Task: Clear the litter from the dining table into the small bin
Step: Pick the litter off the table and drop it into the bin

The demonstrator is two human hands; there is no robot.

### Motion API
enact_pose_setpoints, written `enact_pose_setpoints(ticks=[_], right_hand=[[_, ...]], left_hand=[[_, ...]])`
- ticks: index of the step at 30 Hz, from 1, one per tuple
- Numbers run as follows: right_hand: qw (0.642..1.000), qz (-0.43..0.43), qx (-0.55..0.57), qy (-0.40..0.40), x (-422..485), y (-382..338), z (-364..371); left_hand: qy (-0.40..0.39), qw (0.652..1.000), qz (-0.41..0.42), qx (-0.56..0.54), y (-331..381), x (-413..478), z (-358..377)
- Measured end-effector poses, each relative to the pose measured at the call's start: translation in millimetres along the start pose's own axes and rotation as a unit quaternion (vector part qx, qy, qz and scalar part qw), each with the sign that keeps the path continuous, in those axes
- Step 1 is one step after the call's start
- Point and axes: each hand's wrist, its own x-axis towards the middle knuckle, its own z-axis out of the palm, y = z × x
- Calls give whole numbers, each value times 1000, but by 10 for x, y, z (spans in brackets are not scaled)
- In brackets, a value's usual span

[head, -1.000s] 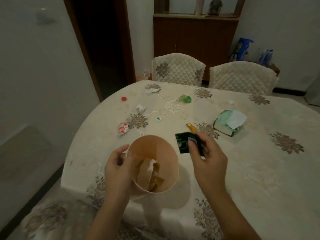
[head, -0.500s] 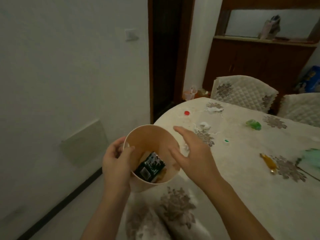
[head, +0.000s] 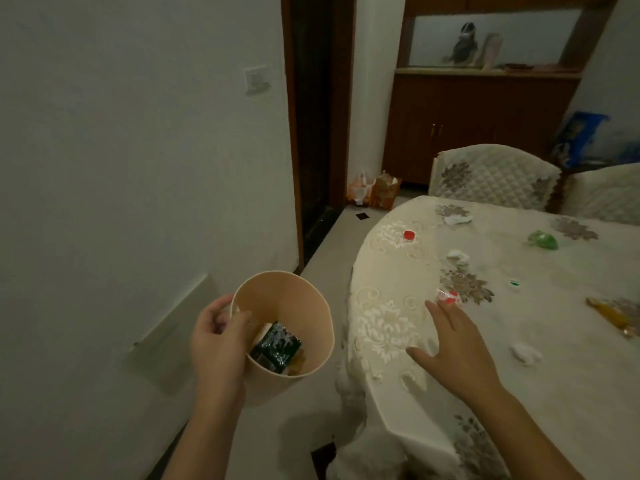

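My left hand (head: 216, 344) grips the rim of the small beige bin (head: 294, 299), held off the table's left side above the floor. A dark green packet (head: 275, 346) lies inside it on some paper. My right hand (head: 457, 348) hovers over the table (head: 388, 282) with fingers spread and holds nothing; its fingertips are just short of a red-and-white wrapper (head: 447, 296). Further litter lies on the cloth: a red cap (head: 409, 235), white tissue wads (head: 459, 256) (head: 526, 353), a green wrapper (head: 542, 239), a small green cap (head: 515, 283) and a yellow wrapper (head: 609, 311).
Two quilted chairs (head: 491, 181) stand at the table's far side before a dark wooden cabinet (head: 478, 123). Plastic bags (head: 375, 190) sit on the floor by a dark doorway (head: 311, 133). A white wall runs close on the left.
The dark green packet left my right hand and dropped into the bin. The bin moved off the table to its left, and my emptied right hand reached out toward the red-and-white wrapper.
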Motion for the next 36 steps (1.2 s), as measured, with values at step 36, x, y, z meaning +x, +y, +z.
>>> enact_pose_setpoints(ticks=[36], right_hand=[[904,296,108,290,2430,197,-129]], left_hand=[[-590,790,-89,140,-978,1986,3953]])
